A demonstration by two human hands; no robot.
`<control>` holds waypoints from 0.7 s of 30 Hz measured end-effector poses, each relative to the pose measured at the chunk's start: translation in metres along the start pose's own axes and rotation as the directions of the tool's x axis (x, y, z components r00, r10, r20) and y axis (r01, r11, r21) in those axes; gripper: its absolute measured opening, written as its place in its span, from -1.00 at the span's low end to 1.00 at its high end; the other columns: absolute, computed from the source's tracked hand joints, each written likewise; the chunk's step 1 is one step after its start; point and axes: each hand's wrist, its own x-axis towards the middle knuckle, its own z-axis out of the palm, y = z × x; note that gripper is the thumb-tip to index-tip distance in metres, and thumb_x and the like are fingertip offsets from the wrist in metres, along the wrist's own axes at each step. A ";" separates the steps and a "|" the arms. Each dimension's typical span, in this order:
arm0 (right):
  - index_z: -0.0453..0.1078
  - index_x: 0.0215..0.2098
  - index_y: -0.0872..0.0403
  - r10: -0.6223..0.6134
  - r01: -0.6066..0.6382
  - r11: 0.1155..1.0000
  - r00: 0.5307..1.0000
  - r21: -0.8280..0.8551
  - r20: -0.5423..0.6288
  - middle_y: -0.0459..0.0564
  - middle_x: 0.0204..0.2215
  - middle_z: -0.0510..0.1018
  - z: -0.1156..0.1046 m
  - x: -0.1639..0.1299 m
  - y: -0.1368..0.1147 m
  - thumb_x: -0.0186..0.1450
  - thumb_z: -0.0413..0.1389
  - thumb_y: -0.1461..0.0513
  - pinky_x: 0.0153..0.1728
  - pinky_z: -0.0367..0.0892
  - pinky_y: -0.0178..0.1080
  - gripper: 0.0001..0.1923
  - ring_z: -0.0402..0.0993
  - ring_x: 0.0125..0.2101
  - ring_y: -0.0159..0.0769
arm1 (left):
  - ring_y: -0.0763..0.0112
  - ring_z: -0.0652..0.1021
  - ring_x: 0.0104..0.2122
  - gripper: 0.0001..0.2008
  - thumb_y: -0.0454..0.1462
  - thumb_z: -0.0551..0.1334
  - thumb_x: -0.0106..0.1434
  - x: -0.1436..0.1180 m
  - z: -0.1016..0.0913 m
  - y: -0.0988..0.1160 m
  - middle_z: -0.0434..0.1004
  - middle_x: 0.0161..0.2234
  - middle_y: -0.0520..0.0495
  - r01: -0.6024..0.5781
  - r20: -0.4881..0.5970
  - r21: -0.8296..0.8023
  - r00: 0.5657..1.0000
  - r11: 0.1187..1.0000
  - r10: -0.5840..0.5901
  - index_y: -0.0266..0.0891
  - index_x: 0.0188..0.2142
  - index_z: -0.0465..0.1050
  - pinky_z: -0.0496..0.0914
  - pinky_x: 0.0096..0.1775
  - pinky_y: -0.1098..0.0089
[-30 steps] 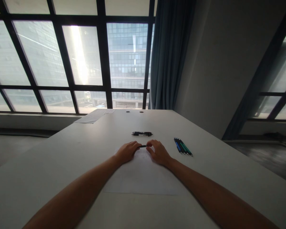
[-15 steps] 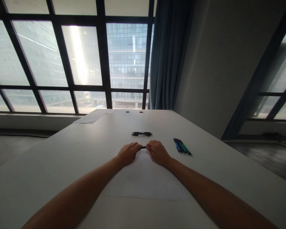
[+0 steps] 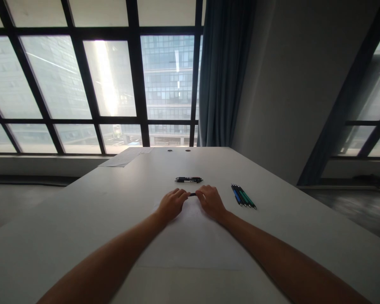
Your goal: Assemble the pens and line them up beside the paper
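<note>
Between my two hands runs a thin dark pen (image 3: 193,194), of which only a short middle stretch shows. My left hand (image 3: 173,204) is closed on its left end, and my right hand (image 3: 210,201) grips its right end. Fingers cover most of the pen. Beneath my hands and forearms lies a white sheet of paper (image 3: 196,245). Just beyond the hands, a few black pens (image 3: 188,180) rest side by side, lying crosswise. To the right of my right hand, several blue, black and green pens (image 3: 243,196) lie slanted in a row.
The white table (image 3: 95,228) stretches away toward the window (image 3: 167,80). Papers (image 3: 122,158) lie at its far left edge. Two small round discs (image 3: 179,150) are at the far end. A blue curtain (image 3: 220,80) hangs beyond, beside a grey wall (image 3: 272,93).
Both hands keep their hold on the pen, which has shifted very slightly to the right. The whole view has tipped a little, so the table sits slightly lower.
</note>
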 end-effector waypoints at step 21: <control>0.26 0.13 0.07 0.077 -0.072 0.988 0.996 0.134 -0.033 -0.01 -0.18 0.58 0.008 -0.004 0.005 0.27 0.08 0.26 -0.32 0.34 -0.27 -0.56 0.46 -0.47 -0.35 | 0.25 0.50 -0.01 -0.67 -0.20 0.16 0.37 -0.001 -0.013 0.008 0.49 0.00 -0.27 -0.160 -0.043 -0.452 0.987 0.878 0.158 -0.25 0.09 0.37 0.46 0.00 0.24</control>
